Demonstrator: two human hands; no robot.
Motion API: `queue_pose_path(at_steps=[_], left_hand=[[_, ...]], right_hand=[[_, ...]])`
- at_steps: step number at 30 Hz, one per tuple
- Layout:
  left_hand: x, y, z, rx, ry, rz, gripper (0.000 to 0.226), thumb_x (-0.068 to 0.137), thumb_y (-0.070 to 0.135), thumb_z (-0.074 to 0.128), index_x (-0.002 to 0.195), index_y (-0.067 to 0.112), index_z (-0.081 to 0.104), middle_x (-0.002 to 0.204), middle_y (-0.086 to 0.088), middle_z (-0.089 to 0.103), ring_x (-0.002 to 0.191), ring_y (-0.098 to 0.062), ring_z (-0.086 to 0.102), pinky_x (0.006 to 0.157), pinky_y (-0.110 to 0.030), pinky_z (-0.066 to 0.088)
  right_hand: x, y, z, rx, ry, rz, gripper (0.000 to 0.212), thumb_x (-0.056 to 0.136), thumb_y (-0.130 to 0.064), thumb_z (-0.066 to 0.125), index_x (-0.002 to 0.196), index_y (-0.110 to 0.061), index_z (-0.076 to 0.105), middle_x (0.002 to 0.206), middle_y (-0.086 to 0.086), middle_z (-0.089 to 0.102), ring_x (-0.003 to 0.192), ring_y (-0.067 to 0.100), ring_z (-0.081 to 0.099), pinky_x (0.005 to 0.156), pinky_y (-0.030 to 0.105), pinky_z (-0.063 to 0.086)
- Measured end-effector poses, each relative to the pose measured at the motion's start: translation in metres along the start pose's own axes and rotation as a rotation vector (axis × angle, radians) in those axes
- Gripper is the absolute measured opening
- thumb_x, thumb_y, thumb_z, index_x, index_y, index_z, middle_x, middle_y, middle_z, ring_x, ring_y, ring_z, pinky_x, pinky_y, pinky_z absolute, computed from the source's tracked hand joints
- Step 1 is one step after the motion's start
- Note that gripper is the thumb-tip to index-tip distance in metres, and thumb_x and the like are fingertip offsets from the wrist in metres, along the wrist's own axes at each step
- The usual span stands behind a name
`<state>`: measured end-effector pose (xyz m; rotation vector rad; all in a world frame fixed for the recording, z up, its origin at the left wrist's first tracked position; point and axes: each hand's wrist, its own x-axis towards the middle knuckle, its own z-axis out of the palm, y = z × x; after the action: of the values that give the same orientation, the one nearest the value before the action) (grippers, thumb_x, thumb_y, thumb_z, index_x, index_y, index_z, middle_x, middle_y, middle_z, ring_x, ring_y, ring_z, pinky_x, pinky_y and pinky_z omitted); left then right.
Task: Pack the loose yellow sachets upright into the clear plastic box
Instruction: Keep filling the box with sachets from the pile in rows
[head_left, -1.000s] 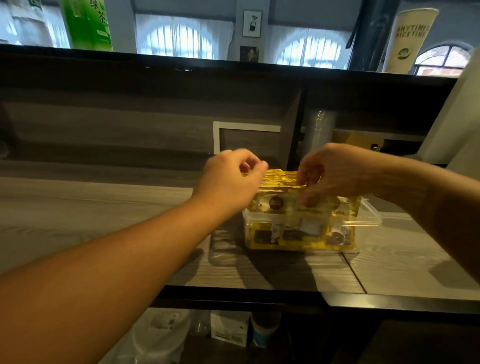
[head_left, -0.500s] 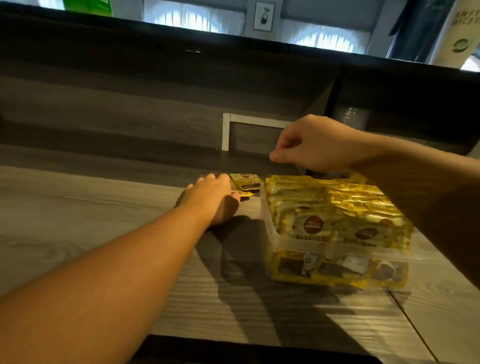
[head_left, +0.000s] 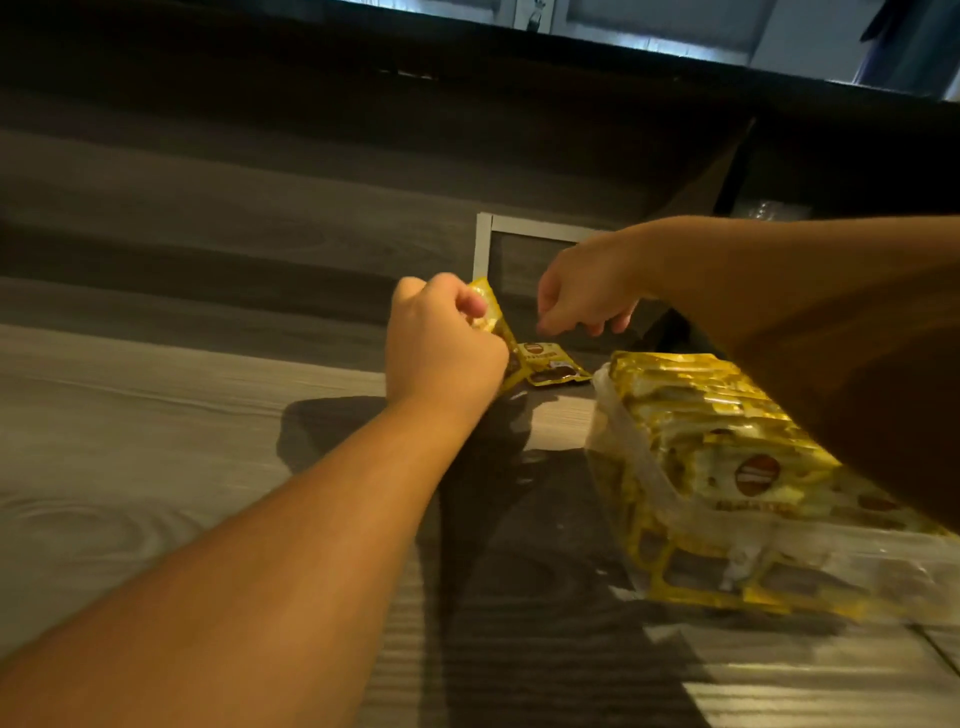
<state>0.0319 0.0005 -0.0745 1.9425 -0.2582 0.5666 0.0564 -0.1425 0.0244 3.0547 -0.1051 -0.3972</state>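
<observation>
The clear plastic box (head_left: 618, 467) stands on the wooden counter at the right, packed with several upright yellow sachets (head_left: 727, 436). My left hand (head_left: 441, 348) is closed on a yellow sachet (head_left: 485, 306), lifted off the counter to the left of the box. Another loose sachet (head_left: 550, 364) lies flat on the counter just behind the box's left end. My right hand (head_left: 587, 296) hovers above that loose sachet with its fingers curled downward and nothing in them. My right forearm hides the box's far right side.
The wooden counter (head_left: 156, 441) stretches to the left. A dark raised ledge (head_left: 311, 104) runs along the back. A white-framed panel (head_left: 498, 234) stands behind the hands. A seam in the countertop shows at the lower right.
My left hand, flat on the counter beside the loose sachets half a second ago, has lifted one sachet. My right hand has come down and left toward the remaining loose sachet.
</observation>
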Motion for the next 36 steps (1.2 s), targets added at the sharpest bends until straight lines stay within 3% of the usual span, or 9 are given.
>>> queue_pose_path(at_steps=[4,8,11,13,20,22,24,30,36], left_hand=[[0.0,0.002,-0.003,-0.12,0.124,0.076,0.024,0.087,0.003,0.058,0.099,0.024,0.055,0.106,0.004,0.049,0.082,-0.004,0.049,0.066,-0.016,0.047],[-0.002,0.004,-0.004,-0.165,0.159,0.131,0.034,0.089,0.007,0.054,0.115,0.027,0.059,0.107,0.009,0.048,0.082,0.001,0.048,0.063,-0.013,0.043],[-0.003,0.008,-0.004,-0.21,0.167,0.136,0.032,0.089,0.008,0.054,0.115,0.025,0.062,0.108,0.01,0.049,0.088,-0.004,0.051,0.066,-0.015,0.047],[-0.003,0.009,-0.004,-0.228,0.164,0.129,0.028,0.089,0.009,0.055,0.112,0.024,0.062,0.107,0.009,0.05,0.086,-0.004,0.051,0.065,-0.014,0.047],[-0.003,0.01,-0.003,-0.255,0.208,0.138,0.019,0.093,0.016,0.052,0.097,0.023,0.068,0.099,0.007,0.051,0.083,-0.007,0.055,0.065,-0.019,0.051],[-0.003,0.009,-0.003,-0.246,0.205,0.14,0.017,0.094,0.018,0.051,0.093,0.024,0.067,0.097,0.007,0.05,0.082,-0.006,0.054,0.065,-0.019,0.05],[-0.003,0.009,-0.003,-0.234,0.193,0.147,0.016,0.094,0.017,0.051,0.089,0.024,0.064,0.095,0.007,0.05,0.08,-0.006,0.053,0.064,-0.016,0.048],[-0.005,0.015,-0.001,-0.195,0.215,0.257,0.01,0.097,0.019,0.052,0.096,0.024,0.061,0.097,0.006,0.051,0.083,-0.006,0.055,0.068,-0.019,0.05],[-0.017,0.033,0.001,-0.183,0.285,0.429,0.013,0.095,0.015,0.057,0.105,0.018,0.065,0.094,0.013,0.058,0.091,-0.008,0.057,0.081,-0.04,0.054]], right_hand=[[0.014,-0.017,0.012,-0.022,-0.123,0.066,0.04,0.097,-0.023,0.057,0.136,-0.018,0.05,0.119,0.014,0.059,0.097,0.031,0.063,0.077,0.035,0.056],[0.018,-0.032,0.028,-0.18,-0.186,0.111,0.043,0.102,-0.026,0.045,0.14,-0.005,0.045,0.136,0.016,0.052,0.118,0.028,0.056,0.09,0.03,0.047],[0.02,-0.03,0.032,-0.19,-0.178,0.138,0.033,0.104,-0.022,0.039,0.126,-0.002,0.051,0.097,0.005,0.055,0.084,0.014,0.056,0.072,0.017,0.047],[0.028,-0.024,0.032,-0.171,-0.137,0.167,0.022,0.103,-0.021,0.042,0.093,-0.006,0.054,0.078,0.003,0.045,0.066,0.01,0.044,0.057,0.02,0.04],[0.038,-0.018,0.028,-0.073,-0.028,0.224,0.028,0.096,-0.02,0.057,0.072,-0.014,0.043,0.072,0.002,0.043,0.059,0.01,0.038,0.049,0.017,0.037],[0.038,-0.018,0.025,-0.012,-0.002,0.221,0.016,0.091,-0.019,0.065,0.085,-0.009,0.054,0.084,0.007,0.054,0.073,0.013,0.052,0.065,0.015,0.046],[0.039,-0.015,0.019,0.12,0.031,0.213,0.026,0.084,-0.014,0.072,0.106,-0.007,0.061,0.104,0.012,0.063,0.093,0.023,0.062,0.083,0.031,0.055],[0.014,0.002,-0.006,0.365,0.281,0.129,0.027,0.082,-0.007,0.069,0.107,-0.015,0.062,0.097,0.01,0.065,0.084,0.022,0.066,0.063,0.031,0.056],[-0.052,0.037,-0.004,0.422,0.712,0.072,0.027,0.075,-0.018,0.078,0.1,-0.016,0.069,0.09,0.0,0.067,0.082,0.014,0.066,0.066,0.028,0.057]])
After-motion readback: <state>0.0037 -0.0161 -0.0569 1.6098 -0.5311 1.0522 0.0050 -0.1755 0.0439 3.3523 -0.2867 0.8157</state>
